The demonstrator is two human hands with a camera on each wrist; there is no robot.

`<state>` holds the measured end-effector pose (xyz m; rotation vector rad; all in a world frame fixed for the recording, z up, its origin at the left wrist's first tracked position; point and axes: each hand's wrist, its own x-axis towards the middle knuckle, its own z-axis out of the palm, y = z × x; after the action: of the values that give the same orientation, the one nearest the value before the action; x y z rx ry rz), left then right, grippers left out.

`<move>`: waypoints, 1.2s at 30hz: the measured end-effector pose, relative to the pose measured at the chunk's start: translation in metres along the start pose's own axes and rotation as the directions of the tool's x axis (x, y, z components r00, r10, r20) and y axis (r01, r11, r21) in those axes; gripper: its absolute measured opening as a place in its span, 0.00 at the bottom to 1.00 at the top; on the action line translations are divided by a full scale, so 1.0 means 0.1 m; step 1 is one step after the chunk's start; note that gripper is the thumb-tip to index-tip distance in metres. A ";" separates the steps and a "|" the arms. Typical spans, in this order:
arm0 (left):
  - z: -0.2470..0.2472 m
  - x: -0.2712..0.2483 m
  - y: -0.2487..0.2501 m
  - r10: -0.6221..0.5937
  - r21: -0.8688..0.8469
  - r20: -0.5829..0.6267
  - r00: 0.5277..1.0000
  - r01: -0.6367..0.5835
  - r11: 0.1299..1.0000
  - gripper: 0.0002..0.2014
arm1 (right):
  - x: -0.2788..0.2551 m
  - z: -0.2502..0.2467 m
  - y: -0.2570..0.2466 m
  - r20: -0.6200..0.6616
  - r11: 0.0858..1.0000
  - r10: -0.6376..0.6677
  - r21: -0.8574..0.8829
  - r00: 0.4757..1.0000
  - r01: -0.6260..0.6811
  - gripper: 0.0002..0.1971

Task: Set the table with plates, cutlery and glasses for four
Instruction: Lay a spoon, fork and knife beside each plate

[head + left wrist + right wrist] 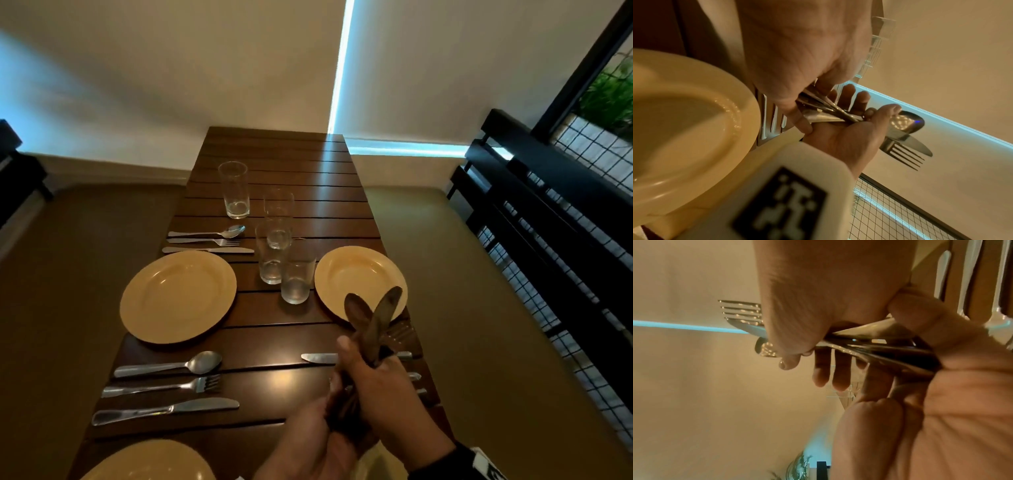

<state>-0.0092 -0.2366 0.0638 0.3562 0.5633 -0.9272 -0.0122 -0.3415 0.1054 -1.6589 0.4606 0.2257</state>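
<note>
Both hands meet over the near right part of the long dark brown slatted wooden table (274, 164), holding one bundle of silver metal cutlery (373, 322) between them. The right hand (383, 387) is clamped round the middle of the bundle, its thumb pointing toward the table's far end; the left hand (318, 442) grips the handles just below it, nearer the table's close edge. From the left wrist view the bundle shows a spoon bowl (906, 121), a knife blade (914, 144) and fork tines (904, 155) sticking out past the fingers. On the table, beyond the hands, sits a round pale yellow plate (356, 277) at the right edge, partly hidden by the raised cutlery. A second pale yellow plate (178, 296) lies at the table's left side, and a third pale yellow plate (150, 460) shows at the near left corner. Between these two left plates lie a spoon (171, 366), a fork (164, 386) and a knife (164, 409), side by side; another such set (209, 241) lies just beyond the left plate. A loose knife (318, 358) lies beside the right hand, with more handles half hidden under the hands. Four clear tall drinking glasses (274, 240) stand along the table's middle, three clustered, one farther off.
</note>
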 end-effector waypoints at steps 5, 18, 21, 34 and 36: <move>-0.13 0.02 0.42 0.153 0.579 -0.048 0.987 -0.097 0.810 0.31 | 0.14 0.18 -0.30 0.026 0.958 0.139 0.248 0.990 -0.141 0.29; 0.86 -0.25 1.35 0.299 0.898 0.425 0.855 -0.355 -0.260 0.10 | 0.11 0.05 -0.42 0.249 0.910 0.274 0.245 0.929 -0.334 0.24; 0.99 -0.17 1.41 0.349 0.903 0.421 0.837 -0.353 -0.244 0.08 | 0.08 -0.05 -0.39 0.278 0.914 0.250 0.248 0.928 -0.320 0.16; 1.10 0.06 1.28 -0.171 0.087 0.694 0.700 -0.317 -0.944 0.17 | 0.09 -0.52 -0.06 0.169 0.936 0.211 0.248 0.963 -0.248 0.16; 1.17 0.18 1.21 -0.338 -0.034 0.548 0.765 -0.383 -0.923 0.16 | 0.09 -0.64 0.44 0.063 0.984 0.089 0.151 0.994 -0.097 0.26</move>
<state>0.1347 -0.2408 0.1528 2.3984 -1.8582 -0.1870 -0.0299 -0.4099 0.0712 -1.4781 0.5017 0.2976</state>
